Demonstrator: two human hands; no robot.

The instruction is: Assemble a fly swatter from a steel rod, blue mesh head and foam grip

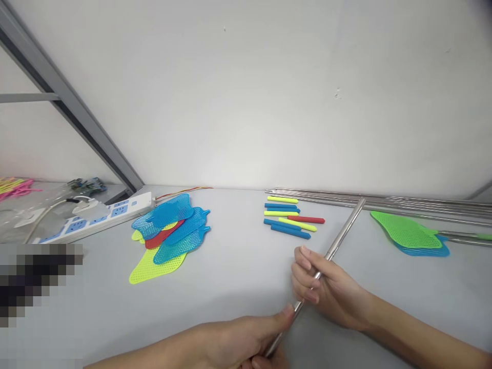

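Grey table (238, 261); left hand (249, 335) low, right hand (328, 289) curled higher, each grip clamped around slanting metal rod (348, 225).

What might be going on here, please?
A person's left hand and right hand both grip a shiny metal rod, the right farther up. On the grey table, a pile of blue, yellow and red plastic mesh paddles lies to the left, short, similarly coloured plastic sticks lie near the middle, and thin metal rods run along the wall.
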